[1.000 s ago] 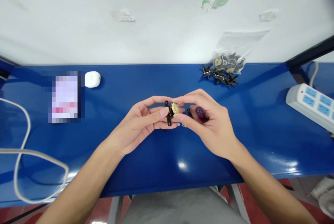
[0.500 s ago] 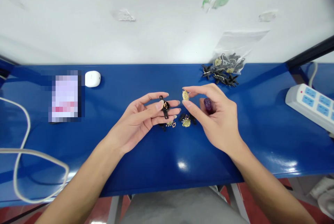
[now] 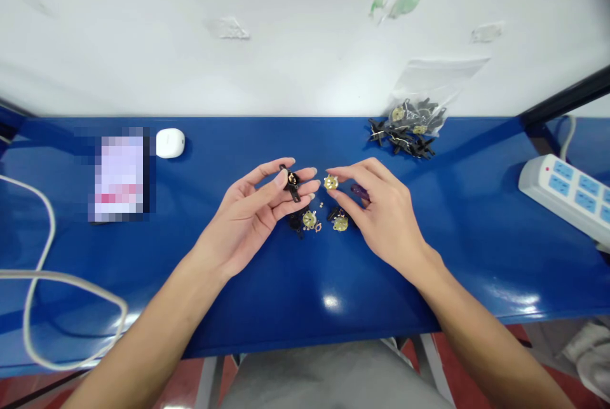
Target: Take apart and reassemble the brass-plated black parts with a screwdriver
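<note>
My left hand (image 3: pixel 257 206) holds a black plastic part (image 3: pixel 291 184) with a small copper-coloured piece in its middle, the thumb pressing it against the fingers. Between the thumb and index finger of my right hand (image 3: pixel 381 212) is a round yellowish disc (image 3: pixel 330 182), a short gap to the right of the black part. A dark purple object (image 3: pixel 359 192) is tucked in the right hand's other fingers. Below the hands, on the blue table (image 3: pixel 267 307), lie another yellowish disc (image 3: pixel 309 220), one more disc (image 3: pixel 340 223), a small copper ring (image 3: pixel 318 227) and black pieces.
A clear bag (image 3: pixel 424 104) of black parts and discs leans at the back right, with loose black parts (image 3: pixel 410 143) before it. A power strip (image 3: pixel 567 196) is at right. At left are a white case (image 3: pixel 170 143), a blurred-out phone (image 3: pixel 121 174) and a white cable (image 3: pixel 71 279).
My left hand has shifted slightly left and up with the black part. My right hand has moved left with the disc, which is tilted differently. More of the pieces below now shows.
</note>
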A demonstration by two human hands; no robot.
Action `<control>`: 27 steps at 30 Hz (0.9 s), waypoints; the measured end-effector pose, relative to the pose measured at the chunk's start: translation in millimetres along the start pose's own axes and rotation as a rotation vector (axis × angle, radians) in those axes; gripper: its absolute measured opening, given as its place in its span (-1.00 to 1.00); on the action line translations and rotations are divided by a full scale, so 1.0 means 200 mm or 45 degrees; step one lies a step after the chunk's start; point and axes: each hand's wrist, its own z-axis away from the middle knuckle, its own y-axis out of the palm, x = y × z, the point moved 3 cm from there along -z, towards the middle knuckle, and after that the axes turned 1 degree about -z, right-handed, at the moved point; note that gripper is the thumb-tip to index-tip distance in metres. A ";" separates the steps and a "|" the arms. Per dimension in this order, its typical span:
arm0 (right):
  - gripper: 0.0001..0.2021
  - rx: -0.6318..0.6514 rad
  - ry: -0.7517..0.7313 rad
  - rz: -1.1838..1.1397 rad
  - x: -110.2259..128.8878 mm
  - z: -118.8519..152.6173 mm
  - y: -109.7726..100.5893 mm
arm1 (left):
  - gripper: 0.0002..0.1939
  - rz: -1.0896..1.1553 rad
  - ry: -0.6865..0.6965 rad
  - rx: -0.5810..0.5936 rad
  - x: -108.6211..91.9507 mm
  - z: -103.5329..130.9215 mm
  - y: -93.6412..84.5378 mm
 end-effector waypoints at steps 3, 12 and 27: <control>-0.77 0.054 0.013 0.048 -0.02 0.00 0.02 | -0.84 0.005 -0.002 0.004 0.00 0.00 0.00; -0.77 0.141 0.062 0.122 -0.08 -0.03 0.05 | -0.84 0.001 -0.005 0.019 0.00 0.01 -0.01; -0.76 0.185 0.080 0.076 -0.06 -0.03 0.05 | -0.84 -0.003 -0.004 0.009 0.00 0.01 0.00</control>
